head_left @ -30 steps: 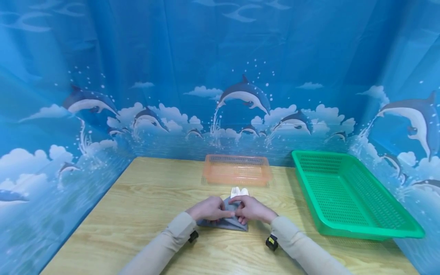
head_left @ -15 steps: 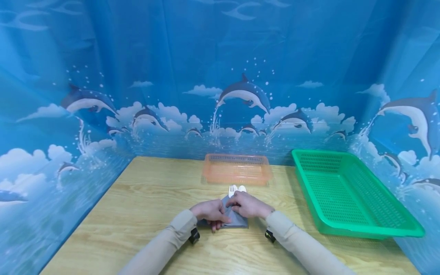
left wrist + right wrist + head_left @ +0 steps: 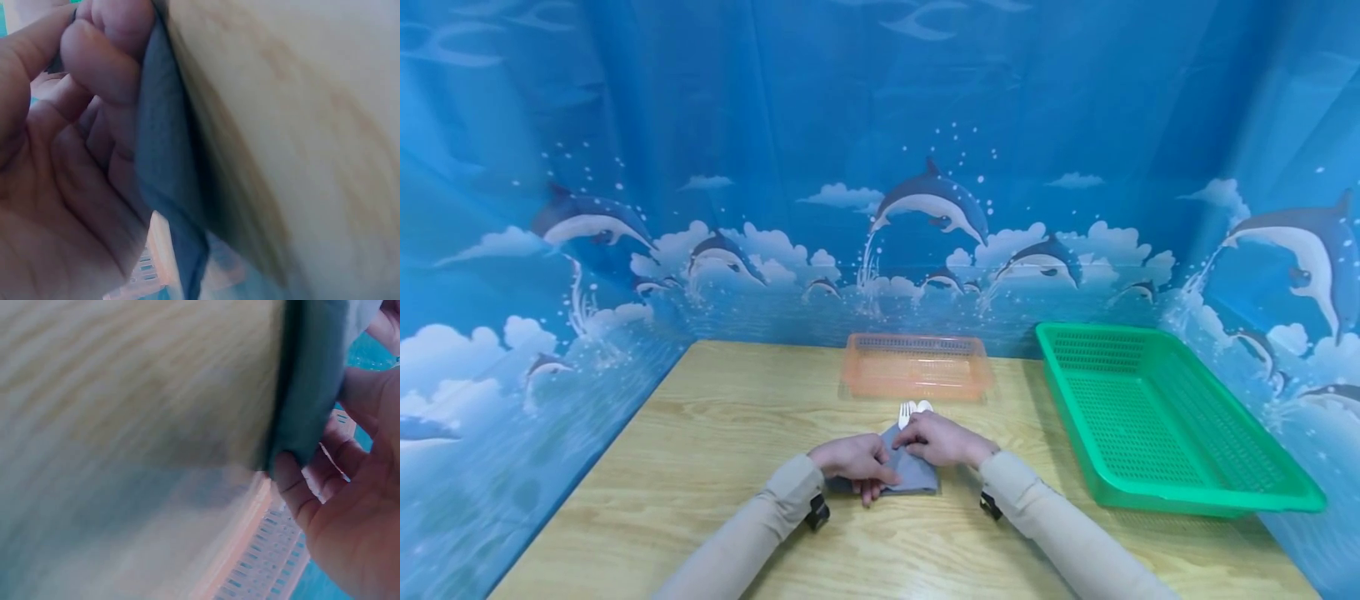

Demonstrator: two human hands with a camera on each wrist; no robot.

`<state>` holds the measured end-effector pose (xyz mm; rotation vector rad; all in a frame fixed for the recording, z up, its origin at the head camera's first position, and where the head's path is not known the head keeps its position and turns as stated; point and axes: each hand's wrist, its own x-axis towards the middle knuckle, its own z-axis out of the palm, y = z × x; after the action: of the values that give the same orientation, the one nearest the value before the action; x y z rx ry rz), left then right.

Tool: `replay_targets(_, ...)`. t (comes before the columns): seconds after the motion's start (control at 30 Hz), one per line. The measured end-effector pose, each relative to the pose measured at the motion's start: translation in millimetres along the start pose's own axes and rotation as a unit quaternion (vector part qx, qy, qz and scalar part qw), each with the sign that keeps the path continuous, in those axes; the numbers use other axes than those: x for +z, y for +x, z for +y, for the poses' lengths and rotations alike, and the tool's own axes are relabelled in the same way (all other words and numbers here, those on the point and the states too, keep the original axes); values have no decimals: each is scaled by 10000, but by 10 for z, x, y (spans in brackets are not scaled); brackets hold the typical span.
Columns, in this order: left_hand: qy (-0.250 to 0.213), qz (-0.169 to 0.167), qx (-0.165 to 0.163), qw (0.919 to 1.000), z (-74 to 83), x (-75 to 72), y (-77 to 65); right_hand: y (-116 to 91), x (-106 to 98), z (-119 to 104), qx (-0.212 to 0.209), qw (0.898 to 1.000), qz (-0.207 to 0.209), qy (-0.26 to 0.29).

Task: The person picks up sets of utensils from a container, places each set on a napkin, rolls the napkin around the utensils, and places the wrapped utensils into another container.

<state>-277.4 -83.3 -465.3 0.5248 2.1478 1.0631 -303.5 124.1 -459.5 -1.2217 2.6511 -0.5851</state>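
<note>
A grey cloth napkin [image 3: 919,477] lies folded on the table in the head view, its corner drawn over a white fork [image 3: 906,412] and a white spoon [image 3: 924,407]. Only the upper ends of the cutlery show; the rest is hidden by cloth and hand. At the napkin's left part, my left hand [image 3: 856,461] pinches the cloth between thumb and fingers. My right hand [image 3: 946,440] holds the napkin's upper right side, just below the spoon. Up close, the left wrist view has curled fingers [image 3: 103,62] against the cloth; in the right wrist view fingertips [image 3: 290,475] touch its edge.
Behind the cutlery stands an orange translucent basket [image 3: 917,390]. A larger green basket [image 3: 1097,467] occupies the table's right side. The wooden table [image 3: 722,417] is bounded by a blue dolphin-print curtain [image 3: 820,125] at the back and sides.
My left hand has curled its fingers further under the napkin's lower edge. The right hand has shifted up slightly towards the cutlery, and the fold now lies flatter.
</note>
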Motion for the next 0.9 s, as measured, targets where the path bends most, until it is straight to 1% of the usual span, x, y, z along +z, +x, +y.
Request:
replay_targets(0.1,21,-11,-23,10000,-3,4,13,-46,21,-5,20,9988,281,-405)
replay_targets(0.2,41,7,-27,10000,-4,13,22,-87,38,-31,8,9942,568,-915)
replay_targets(0.3,31,33,-21,10000,3,19,14,-100,51,-52,22,9918,613,-1118)
replay_targets(0.53,-59,56,-53,10000,1,36,1,-87,42,-55,154,9953,374,-884)
replay_targets(0.77,-62,48,-83,9999,7,21,5,-93,1,-29,4,9975,330,-617)
replay_targets(0.9,-16,-16,-70,10000,3,8,13,-89,-19,-9,-20,9985,245,-496)
